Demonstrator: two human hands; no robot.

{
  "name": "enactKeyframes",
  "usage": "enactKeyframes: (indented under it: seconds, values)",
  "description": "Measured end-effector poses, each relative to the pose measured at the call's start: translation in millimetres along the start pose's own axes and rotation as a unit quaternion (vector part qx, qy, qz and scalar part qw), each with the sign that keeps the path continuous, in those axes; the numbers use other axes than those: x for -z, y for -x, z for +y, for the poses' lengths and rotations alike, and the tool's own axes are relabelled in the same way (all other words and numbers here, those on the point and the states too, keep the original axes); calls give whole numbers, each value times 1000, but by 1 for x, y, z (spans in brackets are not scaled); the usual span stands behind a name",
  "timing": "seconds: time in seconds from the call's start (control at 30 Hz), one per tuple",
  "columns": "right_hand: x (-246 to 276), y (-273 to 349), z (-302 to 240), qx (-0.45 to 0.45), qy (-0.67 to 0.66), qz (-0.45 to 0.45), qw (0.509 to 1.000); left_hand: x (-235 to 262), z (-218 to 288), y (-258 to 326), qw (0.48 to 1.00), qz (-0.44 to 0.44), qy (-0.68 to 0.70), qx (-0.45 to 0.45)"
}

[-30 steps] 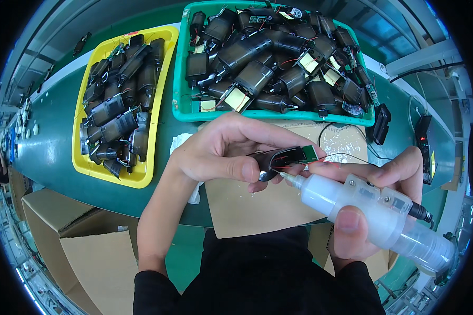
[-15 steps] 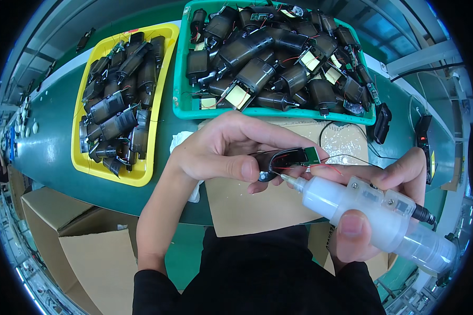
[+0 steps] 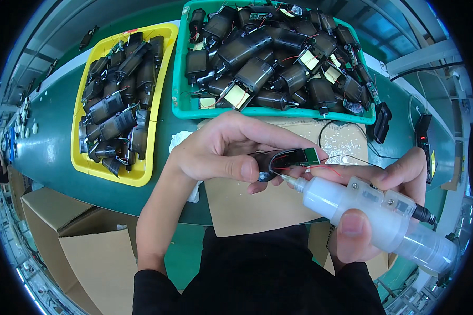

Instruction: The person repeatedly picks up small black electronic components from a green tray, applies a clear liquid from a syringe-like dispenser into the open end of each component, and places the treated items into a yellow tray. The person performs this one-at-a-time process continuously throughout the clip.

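Head view, looking down: compared with a second ago almost nothing has shifted; the left hand (image 3: 223, 155) still pinches a small black motor part (image 3: 278, 160) with a green circuit board at its end, thumb below and fingers curled over it, held above a cardboard sheet (image 3: 257, 205). The right hand (image 3: 376, 210) stays wrapped firmly around a translucent white dispenser tool (image 3: 370, 218), its fine metal tip still at the part's underside near thin red wires, so the dispensing appears ongoing. Beyond the hands, on the green workbench (image 3: 52, 131), a yellow tray (image 3: 155, 94) and a green tray (image 3: 181, 84) hold many similar black parts. A white cloth (image 3: 181, 142) lies beside the left wrist. Cardboard boxes (image 3: 73, 236) sit lower left. Nothing blocks the hands.
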State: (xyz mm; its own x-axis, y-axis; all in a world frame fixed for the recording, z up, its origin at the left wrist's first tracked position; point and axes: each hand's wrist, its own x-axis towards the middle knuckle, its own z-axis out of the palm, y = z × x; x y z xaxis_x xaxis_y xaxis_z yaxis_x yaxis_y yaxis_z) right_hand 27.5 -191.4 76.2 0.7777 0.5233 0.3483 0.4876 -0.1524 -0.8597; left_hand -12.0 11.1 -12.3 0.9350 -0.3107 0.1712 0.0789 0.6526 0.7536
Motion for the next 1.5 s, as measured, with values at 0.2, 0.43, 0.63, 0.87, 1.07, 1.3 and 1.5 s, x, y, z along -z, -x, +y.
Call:
enactKeyframes:
  seconds: [0.2, 0.43, 0.63, 0.87, 1.07, 1.3, 1.5]
  values:
    - [1, -3, 1, 22, 2, -18, 1000, -1, 0, -1, 1000, -9, 19, -1]
    - [2, 4, -1, -17, 9, 30, 999, -4, 3, -2, 1000, -1, 15, -10]
    - [6, 17, 9, -33, -208, 14, 978, 7, 21, -3, 987, 17, -140, -73]
    - [-5, 38, 72, -143, -20, -53, 988, 15, 113, 59, 640, 273, -717, -49]
    - [3, 45, 78, -151, 17, -76, 985, 54, 139, 83, 407, 412, -815, 8]
    - [5, 40, 70, -136, 37, -62, 988, 14, 91, -4, 611, 254, -750, -2]
    - [5, 41, 66, -129, 17, -46, 990, -1, 38, -31, 544, 243, -800, -77]
